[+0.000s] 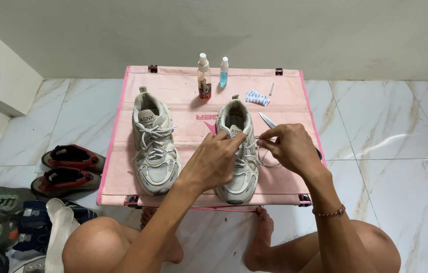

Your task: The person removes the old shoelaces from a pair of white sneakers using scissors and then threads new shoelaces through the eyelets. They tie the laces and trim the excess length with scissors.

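A person squatted at a low pink folding table (183,91) on a marble floor (385,131), both hands working at the right-hand sneaker (237,151) of a pale, cream-coloured pair. That shoe lay toe toward the person, just at the table's near edge, roughly at six o'clock from the table's centre.

The left hand (213,161) rested on the shoe's tongue and lacing, fingertips pinched together on a white lace (263,151) near the top eyelets. The right hand (289,146) sat at three o'clock from the shoe — thumb and forefinger closed on a strand of the same lace, drawn out sideways, with a loose loop of it drooping below. A beaded red bracelet (329,213) circled the right wrist.

The other sneaker (154,144) lay at nine o'clock from the first, well apart from both hands, its laces tied. At twelve o'clock, toward the far edge, stood two small bottles side by side — an amber spray bottle (204,78) and a clear one with blue liquid (224,72). At one o'clock lay a small blue-and-white packet (257,97), a thin stick (271,89), and nearer the right hand a slim metal blade (267,120), partly hidden behind the fingers.

On the floor at nine o'clock from the table lay a pair of red-and-black shoes (70,169), with more dark footwear (2,217) heaped at eight o'clock.
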